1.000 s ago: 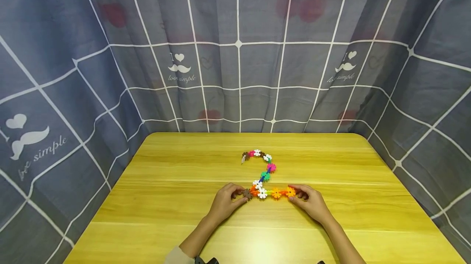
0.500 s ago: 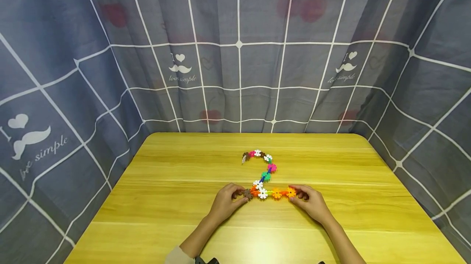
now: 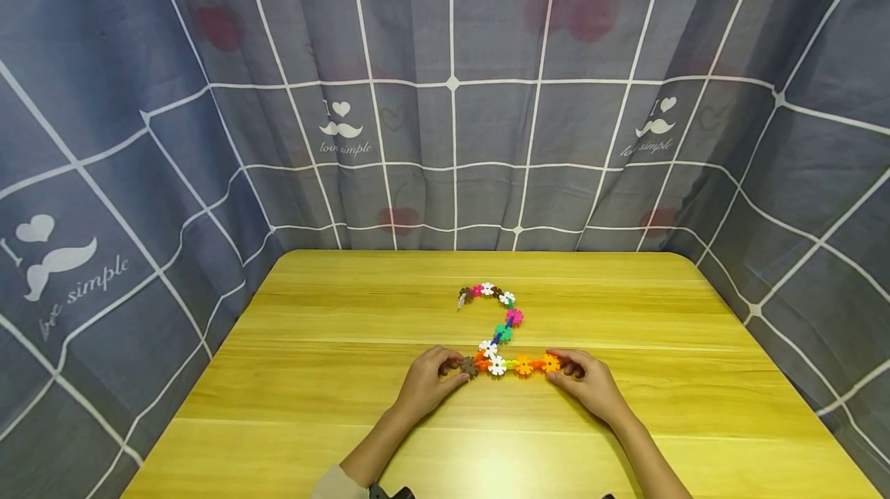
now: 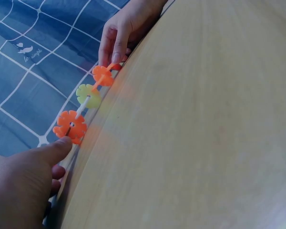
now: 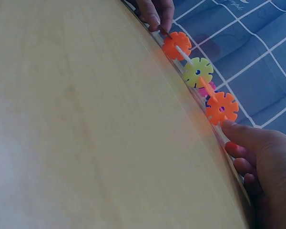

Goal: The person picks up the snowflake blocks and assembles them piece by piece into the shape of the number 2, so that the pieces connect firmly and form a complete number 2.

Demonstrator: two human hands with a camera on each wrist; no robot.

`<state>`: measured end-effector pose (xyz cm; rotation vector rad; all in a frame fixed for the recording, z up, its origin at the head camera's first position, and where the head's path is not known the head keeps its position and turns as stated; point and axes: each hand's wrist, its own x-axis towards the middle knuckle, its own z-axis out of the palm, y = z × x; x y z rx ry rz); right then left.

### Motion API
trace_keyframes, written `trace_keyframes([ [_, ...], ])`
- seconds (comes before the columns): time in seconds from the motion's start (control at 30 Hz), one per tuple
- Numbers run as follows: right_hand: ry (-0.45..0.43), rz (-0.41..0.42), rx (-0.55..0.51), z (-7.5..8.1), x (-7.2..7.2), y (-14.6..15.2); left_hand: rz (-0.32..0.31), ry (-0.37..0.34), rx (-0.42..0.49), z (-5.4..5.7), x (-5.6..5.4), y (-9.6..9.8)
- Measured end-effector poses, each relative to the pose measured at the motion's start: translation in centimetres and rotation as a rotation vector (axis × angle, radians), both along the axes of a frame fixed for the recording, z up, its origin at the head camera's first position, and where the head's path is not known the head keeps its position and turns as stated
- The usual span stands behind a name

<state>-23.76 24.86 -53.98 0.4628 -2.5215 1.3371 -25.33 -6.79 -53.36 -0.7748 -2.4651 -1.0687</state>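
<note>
A chain of interlocking plastic snowflake discs lies on the table, shaped like a figure 2. My left hand pinches the brown snowflake disc at the left end of the bottom row. At that row's other end, my right hand has an orange snowflake disc between thumb and fingers. White, yellow and orange discs join the two ends. In the left wrist view, a yellow-green disc stands upright in the row. The right wrist view shows my thumb at the edge of an orange disc.
The wooden table reaches back to a grey-blue checked curtain, which also hangs along both sides. The curved upper part of the chain ends in a brown disc and a whitish piece farther back.
</note>
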Motion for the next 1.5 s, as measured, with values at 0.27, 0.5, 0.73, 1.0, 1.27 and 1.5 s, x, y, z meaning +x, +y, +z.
trace_keyframes([
  [0.27,-0.005,0.001,-0.003,0.0,0.0,0.0,-0.004,0.002,-0.003,-0.1,0.0,-0.1],
  [0.5,0.005,-0.005,0.008,0.0,-0.1,-0.1,0.004,-0.001,-0.007,-0.1,0.0,0.0],
  [0.73,-0.006,-0.009,0.009,-0.1,-0.1,-0.1,0.001,0.001,-0.008,0.0,0.1,0.0],
  [1.0,-0.012,-0.009,0.005,0.0,0.1,0.0,0.000,0.005,-0.003,-0.1,0.1,0.0],
  [1.27,-0.021,0.002,0.005,0.2,-0.2,0.0,-0.015,0.003,0.000,0.0,-0.4,-0.3],
  [1.5,0.019,0.034,0.039,-0.1,-0.4,-0.4,0.009,-0.042,0.032,0.0,-0.7,-1.3],
])
